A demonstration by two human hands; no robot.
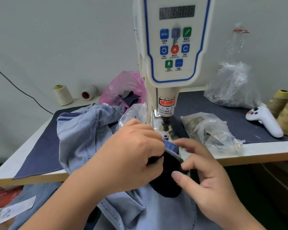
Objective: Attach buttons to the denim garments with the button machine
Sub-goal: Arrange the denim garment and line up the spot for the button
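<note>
Denim garment draped over white-edged table with navy cloth, left hand and right hand both pinching its edge below button machine, pale wall behind

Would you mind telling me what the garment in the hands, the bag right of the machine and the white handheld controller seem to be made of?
Garment: light blue denim, going by its woven look and stitched seams, with a dark fabric lining.
Bag: thin clear plastic film, crinkled and glossy.
Controller: probably hard moulded plastic, smooth and slightly shiny.
</note>
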